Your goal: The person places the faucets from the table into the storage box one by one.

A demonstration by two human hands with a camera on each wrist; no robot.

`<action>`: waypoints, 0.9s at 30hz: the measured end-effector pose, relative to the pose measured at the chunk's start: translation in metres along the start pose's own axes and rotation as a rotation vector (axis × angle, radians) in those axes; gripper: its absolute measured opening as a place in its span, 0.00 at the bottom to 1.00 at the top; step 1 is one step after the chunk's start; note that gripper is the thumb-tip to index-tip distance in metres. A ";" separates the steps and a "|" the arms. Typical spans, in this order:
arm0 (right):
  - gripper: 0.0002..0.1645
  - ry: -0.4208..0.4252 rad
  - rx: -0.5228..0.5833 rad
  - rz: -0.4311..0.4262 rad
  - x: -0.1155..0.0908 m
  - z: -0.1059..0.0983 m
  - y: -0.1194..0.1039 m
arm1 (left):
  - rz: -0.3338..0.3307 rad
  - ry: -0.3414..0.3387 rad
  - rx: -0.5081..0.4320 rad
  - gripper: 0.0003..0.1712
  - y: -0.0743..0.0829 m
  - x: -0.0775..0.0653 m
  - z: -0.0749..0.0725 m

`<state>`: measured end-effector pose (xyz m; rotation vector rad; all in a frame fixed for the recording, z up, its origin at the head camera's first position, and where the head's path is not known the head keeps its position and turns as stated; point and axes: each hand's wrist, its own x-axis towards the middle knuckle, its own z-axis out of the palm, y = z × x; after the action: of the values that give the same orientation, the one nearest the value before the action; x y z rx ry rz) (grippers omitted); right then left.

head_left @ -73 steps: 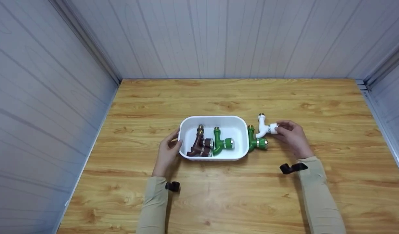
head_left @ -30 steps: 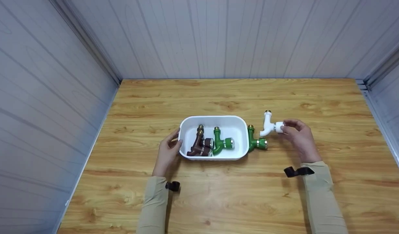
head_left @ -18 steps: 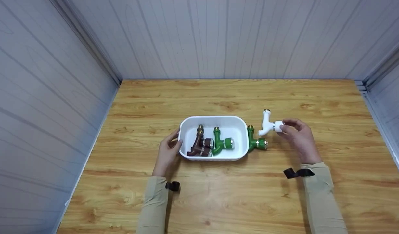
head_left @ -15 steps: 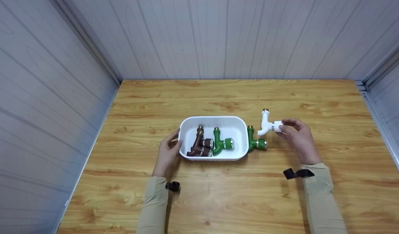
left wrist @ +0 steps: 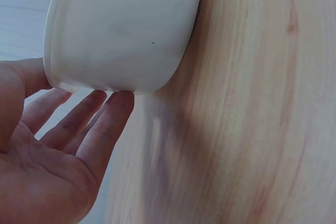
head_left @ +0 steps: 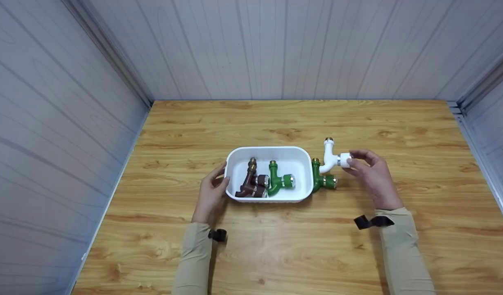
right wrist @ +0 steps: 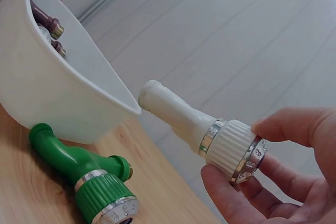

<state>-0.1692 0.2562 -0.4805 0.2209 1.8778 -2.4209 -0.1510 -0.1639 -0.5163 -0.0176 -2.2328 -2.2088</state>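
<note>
A white plastic tub (head_left: 269, 147) stands on the table, with two brown taps (head_left: 247, 186) overlapping at its left and one green tap (head_left: 277, 181) lying right of them. My left hand (head_left: 211, 194) holds the tub's left end, thumb at the rim and fingertips against the outer wall (left wrist: 121, 40). In my right hand (head_left: 374, 176) a white tap (head_left: 328, 155) is pinched by its ribbed knob (right wrist: 231, 148), raised above the table, its brass thread pointing away. Below its spout, a second green tap (right wrist: 68, 158) lies against the tub's right outside wall.
The wood-grain table (head_left: 276, 250) stretches out on all sides of the tub. Pale panelled walls rise at the back (head_left: 263, 53), at the left (head_left: 50, 135) and at the right (head_left: 497, 102).
The white tap first moved right and a little away with my right hand, then came back left toward the tub. My left hand and the tub have kept their place.
</note>
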 end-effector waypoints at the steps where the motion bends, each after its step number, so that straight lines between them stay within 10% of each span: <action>1: 0.26 -0.007 -0.001 0.000 -0.001 0.001 0.000 | 0.001 0.003 -0.001 0.27 -0.004 0.001 -0.001; 21: 0.27 -0.078 -0.087 -0.004 -0.009 0.020 0.004 | 0.010 0.031 0.025 0.27 -0.020 0.006 -0.002; 27: 0.28 -0.081 -0.095 -0.001 -0.009 0.023 0.003 | 0.010 -0.002 0.017 0.27 -0.005 0.002 -0.001</action>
<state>-0.1616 0.2324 -0.4766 0.1142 1.9516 -2.2967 -0.1526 -0.1651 -0.5208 -0.0308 -2.2472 -2.1858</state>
